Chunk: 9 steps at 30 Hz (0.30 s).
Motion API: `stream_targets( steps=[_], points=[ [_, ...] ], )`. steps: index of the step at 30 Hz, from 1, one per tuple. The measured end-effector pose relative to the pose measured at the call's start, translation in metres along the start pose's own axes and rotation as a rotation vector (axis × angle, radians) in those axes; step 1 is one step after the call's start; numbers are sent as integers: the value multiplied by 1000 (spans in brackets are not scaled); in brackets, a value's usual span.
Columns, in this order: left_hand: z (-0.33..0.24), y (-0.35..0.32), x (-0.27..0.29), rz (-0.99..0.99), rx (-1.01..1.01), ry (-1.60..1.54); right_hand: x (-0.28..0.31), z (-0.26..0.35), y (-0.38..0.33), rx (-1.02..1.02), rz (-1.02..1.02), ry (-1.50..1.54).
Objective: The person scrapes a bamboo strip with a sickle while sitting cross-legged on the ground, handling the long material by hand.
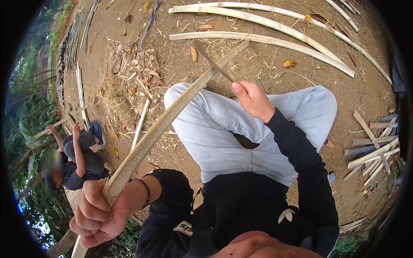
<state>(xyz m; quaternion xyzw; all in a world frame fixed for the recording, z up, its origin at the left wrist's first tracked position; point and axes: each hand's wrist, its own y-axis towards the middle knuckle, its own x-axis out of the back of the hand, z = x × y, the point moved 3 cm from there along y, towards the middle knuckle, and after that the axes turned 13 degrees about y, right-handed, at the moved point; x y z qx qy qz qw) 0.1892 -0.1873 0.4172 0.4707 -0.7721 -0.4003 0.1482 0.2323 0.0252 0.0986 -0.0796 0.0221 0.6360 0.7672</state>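
A long split bamboo strip (pixel 161 123) runs slantwise from the lower left up toward the middle top. Near its lower end my left hand (pixel 98 213) is closed round it, fingers wrapped over the strip. Over my lap, my right hand (pixel 254 101) grips a knife, its handle hidden in the fist. The narrow dark blade of the knife (pixel 207 55) points up and left and crosses the strip near its far end. Whether the edge bites into the bamboo I cannot tell. The strip passes above my bent left knee, in pale jeans (pixel 202 112).
Long pale bamboo strips (pixel 266 39) lie on the dirt ground ahead. Shavings (pixel 129 73) are scattered at left. Short split pieces (pixel 374 146) are heaped at right. A co-worker (pixel 79 157) sits at far left, holding a strip and a blade.
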Motion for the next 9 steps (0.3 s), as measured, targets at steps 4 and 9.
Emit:
stream_targets(
  steps=[4, 9],
  points=[
    [-3, -2, 14, -73, 37, 22, 11, -6, 7, -107, -86, -120],
    [-6, -6, 23, -208, 58, 173, -21, 9, -7, 4, 68, -55]
  ],
)
